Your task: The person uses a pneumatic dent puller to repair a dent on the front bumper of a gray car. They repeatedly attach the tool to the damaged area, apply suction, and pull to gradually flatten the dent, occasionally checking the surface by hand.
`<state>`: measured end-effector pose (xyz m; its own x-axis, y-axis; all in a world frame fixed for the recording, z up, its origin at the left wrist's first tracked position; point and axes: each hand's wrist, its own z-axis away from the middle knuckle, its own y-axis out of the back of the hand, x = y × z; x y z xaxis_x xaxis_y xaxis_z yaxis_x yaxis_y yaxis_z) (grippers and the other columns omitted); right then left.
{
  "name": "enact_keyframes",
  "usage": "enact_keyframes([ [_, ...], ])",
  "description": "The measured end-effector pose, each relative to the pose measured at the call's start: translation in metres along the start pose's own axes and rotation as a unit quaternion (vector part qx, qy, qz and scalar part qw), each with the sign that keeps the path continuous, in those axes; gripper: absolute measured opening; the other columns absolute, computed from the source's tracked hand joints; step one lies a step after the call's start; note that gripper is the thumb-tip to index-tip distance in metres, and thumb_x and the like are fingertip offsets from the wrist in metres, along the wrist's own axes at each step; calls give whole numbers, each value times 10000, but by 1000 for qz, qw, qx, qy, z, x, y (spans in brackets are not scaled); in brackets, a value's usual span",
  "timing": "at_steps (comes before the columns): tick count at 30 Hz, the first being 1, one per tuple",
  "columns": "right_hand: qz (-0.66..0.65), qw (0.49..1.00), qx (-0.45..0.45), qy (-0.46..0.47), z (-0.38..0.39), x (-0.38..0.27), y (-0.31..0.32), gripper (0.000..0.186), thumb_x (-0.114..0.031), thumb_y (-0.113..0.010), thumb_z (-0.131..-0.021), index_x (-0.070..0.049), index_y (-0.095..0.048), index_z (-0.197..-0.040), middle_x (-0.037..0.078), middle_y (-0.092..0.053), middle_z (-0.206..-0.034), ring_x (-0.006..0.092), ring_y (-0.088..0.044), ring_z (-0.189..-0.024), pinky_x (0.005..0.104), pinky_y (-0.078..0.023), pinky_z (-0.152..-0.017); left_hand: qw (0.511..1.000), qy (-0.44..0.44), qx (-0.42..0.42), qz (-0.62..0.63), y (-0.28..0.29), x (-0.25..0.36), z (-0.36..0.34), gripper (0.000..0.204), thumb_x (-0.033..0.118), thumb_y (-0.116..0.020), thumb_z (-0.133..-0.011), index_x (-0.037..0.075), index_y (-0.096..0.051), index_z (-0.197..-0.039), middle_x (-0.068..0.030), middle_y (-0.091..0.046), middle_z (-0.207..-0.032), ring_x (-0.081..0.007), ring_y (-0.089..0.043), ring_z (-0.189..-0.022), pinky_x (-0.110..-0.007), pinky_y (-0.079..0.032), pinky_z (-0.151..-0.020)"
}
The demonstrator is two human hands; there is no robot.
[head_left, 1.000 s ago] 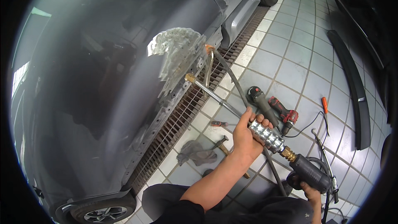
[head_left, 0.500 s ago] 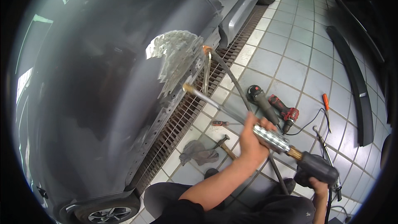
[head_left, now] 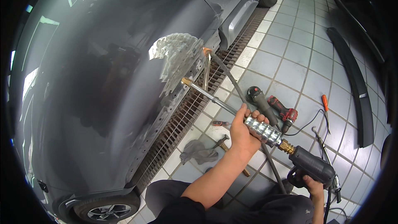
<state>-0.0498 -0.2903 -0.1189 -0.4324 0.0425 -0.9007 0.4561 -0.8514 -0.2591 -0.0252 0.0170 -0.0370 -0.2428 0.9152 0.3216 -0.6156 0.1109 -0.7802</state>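
A spot-welding slide hammer [head_left: 265, 132] stretches from the car's side to the lower right. My left hand [head_left: 243, 136] is wrapped round its ribbed chrome weight. At the rear, my right hand [head_left: 315, 186] grips the black pistol handle [head_left: 313, 166], its fingers partly hidden. The brass tip [head_left: 186, 81] is at the lower edge of the grey car door [head_left: 103, 83], just below a bare, sanded metal patch [head_left: 176, 52]; whether it touches is hard to tell. Beside the patch, a copper-coloured clamp [head_left: 207, 51] with a thick cable sits on the sill.
On the tiled floor lie a grinder [head_left: 262, 103], a red drill [head_left: 284, 111], a hammer [head_left: 224, 143], a grey rag [head_left: 199, 152] and an orange-handled screwdriver [head_left: 325, 101]. A metal grate [head_left: 195, 103] runs along the car. A long black trim strip [head_left: 354, 87] lies at right.
My left hand and the chrome weight have shifted up and left toward the car. The pistol handle has moved slightly left, and the brass tip slightly up. Both hands keep their hold.
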Motion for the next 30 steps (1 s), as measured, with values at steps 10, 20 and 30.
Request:
enact_keyframes([
  [10,7,1000,-26,9,-2,-11,-10,480,-334,-799,-758,-33,-614,-1082,49,-667,-899,157,-617,-833,303,-497,-737,1000,-8,4,-3,-1,19,-2,304,316,-570,-922,135,-435,-719,-10,-518,-695,-183,-566,-660,-398,-527,-669],
  [20,-21,999,-39,11,-15,-4,-12,576,-383,-783,-737,-1,-579,-1117,97,-655,-820,187,-618,-709,315,-506,-651,999,-37,8,-8,6,1,0,272,364,-524,-965,128,-450,-851,-17,-534,-784,-186,-574,-747,-383,-509,-752],
  [30,-54,997,-41,32,-14,0,-10,582,-391,-788,-725,9,-588,-1098,105,-635,-790,198,-607,-688,331,-498,-658,1000,14,4,9,9,1,1,217,281,-540,-957,118,-455,-842,-34,-523,-791,-187,-552,-765,-399,-493,-800],
])
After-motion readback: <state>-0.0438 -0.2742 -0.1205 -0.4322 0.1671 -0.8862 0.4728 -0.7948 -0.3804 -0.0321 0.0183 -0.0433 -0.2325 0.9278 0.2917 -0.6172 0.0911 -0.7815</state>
